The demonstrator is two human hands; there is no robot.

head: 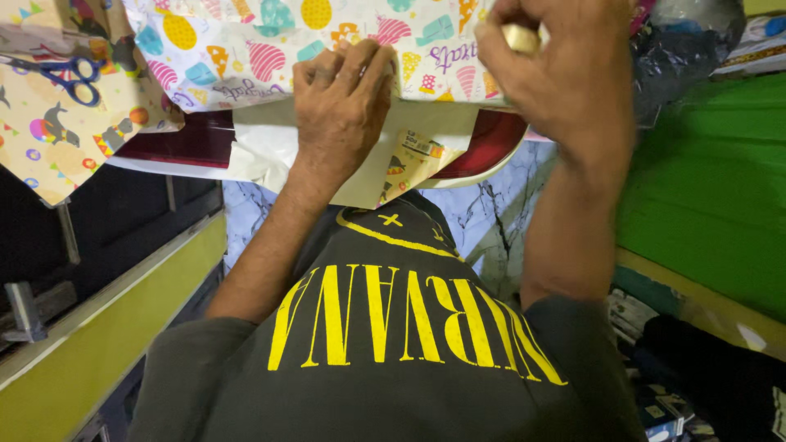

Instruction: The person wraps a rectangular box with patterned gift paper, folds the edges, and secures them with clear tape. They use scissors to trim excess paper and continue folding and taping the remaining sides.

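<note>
Left hand [344, 106] pressed flat on wrapping paper [246, 49]; right hand [565, 74] pinched a small tape roll [521, 37]. Paper looked thin, tear-prone: hold at folds.

A single head-worn camera looks steeply down the person's own chest, so the dark shirt [385, 344] fills the lower frame. It sits close above both hands [344, 98], with the counter [483, 160] edge across the top.
</note>
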